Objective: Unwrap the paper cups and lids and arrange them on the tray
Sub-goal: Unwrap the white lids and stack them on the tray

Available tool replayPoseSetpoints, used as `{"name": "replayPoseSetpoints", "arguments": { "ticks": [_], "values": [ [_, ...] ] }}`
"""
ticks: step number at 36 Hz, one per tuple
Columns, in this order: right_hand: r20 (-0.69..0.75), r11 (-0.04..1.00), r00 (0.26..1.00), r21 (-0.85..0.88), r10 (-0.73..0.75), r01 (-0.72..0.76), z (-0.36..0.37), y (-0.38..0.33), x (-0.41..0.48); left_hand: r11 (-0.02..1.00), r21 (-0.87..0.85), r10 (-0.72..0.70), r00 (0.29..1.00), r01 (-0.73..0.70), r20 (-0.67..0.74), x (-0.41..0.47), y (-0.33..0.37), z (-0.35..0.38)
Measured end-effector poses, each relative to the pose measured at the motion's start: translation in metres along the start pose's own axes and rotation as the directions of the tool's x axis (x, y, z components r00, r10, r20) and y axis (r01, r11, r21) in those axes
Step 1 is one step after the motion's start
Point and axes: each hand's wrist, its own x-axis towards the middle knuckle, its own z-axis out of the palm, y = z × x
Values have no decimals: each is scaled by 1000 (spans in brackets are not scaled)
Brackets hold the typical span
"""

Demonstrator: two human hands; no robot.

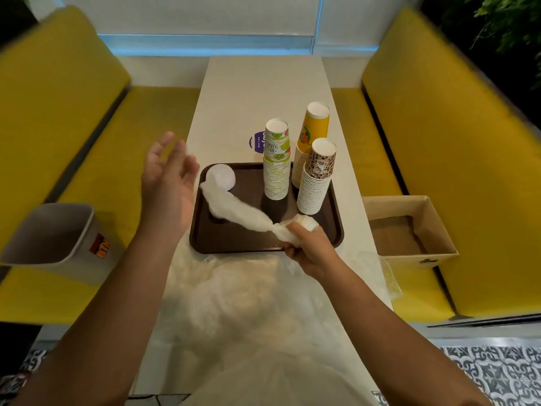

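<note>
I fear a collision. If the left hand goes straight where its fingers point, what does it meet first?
Probably nothing: the left hand points along the table edge, left of the lids; depth is unclear.

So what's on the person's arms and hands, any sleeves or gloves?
Both are bare: the left hand and right hand have no gloves, and no sleeves come into view. No watch, bracelet or ring shows, though the left hand is blurred.

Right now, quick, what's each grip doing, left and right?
Left grip: open, fingers spread, holding nothing.
Right grip: closed on the twisted plastic wrapper.
</note>
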Motion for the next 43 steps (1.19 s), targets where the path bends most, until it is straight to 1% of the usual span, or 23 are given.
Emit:
{"name": "replayPoseSetpoints", "arguments": {
  "ticks": [1,2,4,6,7,8,9,11,14,17,20,24,26,28,30,32,34,36,37,39,42,43],
  "values": [
    [14,997,999,67,34,-35,1,-2,-1,987,153,-50,998,45,24,1,-8,-1],
    [21,991,998,118,59,-61,2,-4,-1,942,319,-122,992,103,42,-1,-17,-2],
    [32,978,994,181,104,-108,7,-6,-2,785,596,-288,952,171,106,-8,-34,-8],
    [56,979,993,172,104,-112,12,-7,-3,637,761,-433,874,123,220,-17,-47,-11],
    [66,985,993,139,95,-103,13,-7,-3,589,804,-472,842,81,262,-22,-52,-10],
    [73,990,994,104,85,-93,14,-6,-2,562,826,-479,830,40,286,-25,-57,-9],
    [68,993,994,82,83,-89,15,-6,-2,550,835,-461,837,9,295,-27,-62,-8],
    [58,989,993,93,106,-111,15,-6,-3,526,849,-399,869,-45,293,-31,-66,-2],
    [56,981,988,122,146,-152,14,-4,-4,523,843,-336,877,-130,344,-32,-61,5],
    [35,985,989,90,144,-146,14,-1,-3,548,825,-271,905,-136,329,-29,-54,10],
    [-4,991,992,39,129,-128,12,2,-1,617,779,-180,945,-108,273,-24,-49,12],
    [-10,988,989,42,150,-149,9,3,-1,606,779,-113,953,-158,281,-21,-43,17],
    [2,991,991,8,134,-134,7,4,0,656,739,-59,965,-156,256,-20,-42,19],
    [6,993,995,-63,97,-97,5,7,3,713,685,-6,974,-154,225,-19,-40,22],
    [-16,976,999,-211,41,-44,3,11,8,749,643,43,980,-160,194,-16,-39,23],
    [-52,938,999,-347,-14,-5,0,14,11,782,598,101,982,-178,160,-12,-38,23],
    [-57,899,997,-437,-55,25,-1,14,12,756,610,160,971,-237,179,-10,-38,22],
    [-22,866,996,-497,-83,62,0,13,12,714,632,211,953,-303,219,-10,-38,24],
    [3,855,996,-513,-91,80,0,12,12,712,623,230,945,-325,231,-10,-38,26],
    [44,867,994,-486,-103,112,-1,10,12,726,597,253,939,-343,232,-10,-35,31],
    [112,958,992,-275,-52,82,-5,7,12,759,592,200,962,-272,187,-9,-30,36],
    [146,975,989,-211,-31,62,-7,6,11,760,595,177,964,-263,201,-9,-30,34]
  ]
}}
